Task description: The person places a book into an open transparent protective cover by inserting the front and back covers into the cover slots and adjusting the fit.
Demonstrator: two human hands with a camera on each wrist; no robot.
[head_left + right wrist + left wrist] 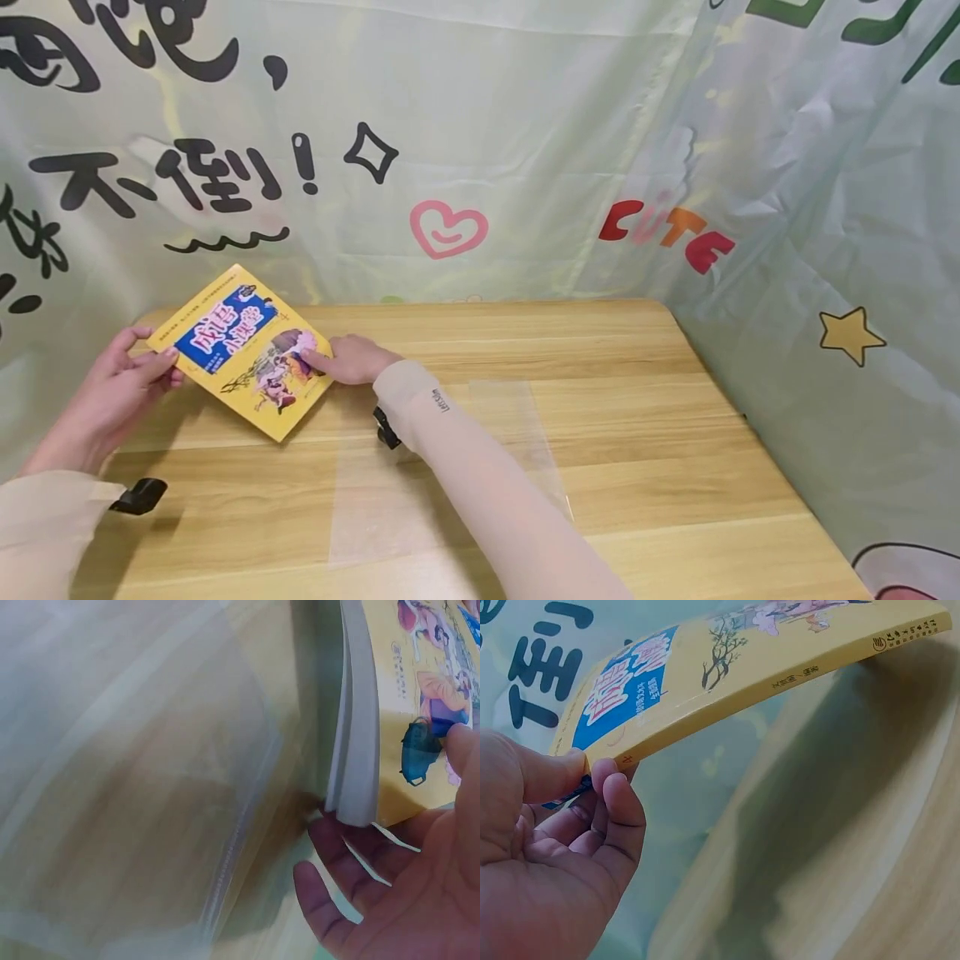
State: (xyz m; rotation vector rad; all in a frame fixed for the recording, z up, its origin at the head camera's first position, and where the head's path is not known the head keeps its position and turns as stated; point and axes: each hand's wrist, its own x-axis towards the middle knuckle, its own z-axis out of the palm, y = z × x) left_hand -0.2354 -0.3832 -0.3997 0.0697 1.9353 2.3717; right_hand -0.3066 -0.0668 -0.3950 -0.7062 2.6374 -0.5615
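A yellow paperback book (247, 354) with a blue title panel is held tilted above the left part of the table. My left hand (131, 379) pinches its left corner, thumb on the cover and fingers below; the left wrist view shows the spine. At the opposite edge my right hand (356, 358) grips the book, thumb on the cover and fingers underneath, beside the page edges in the right wrist view. Under my right forearm a clear plastic sleeve (390, 517) lies flat on the table, partly hidden by the arm.
The wooden table (637, 467) extends to the right and front. A pale printed cloth (525, 125) hangs behind it and along the right side, bearing dark lettering, a pink heart and a yellow star.
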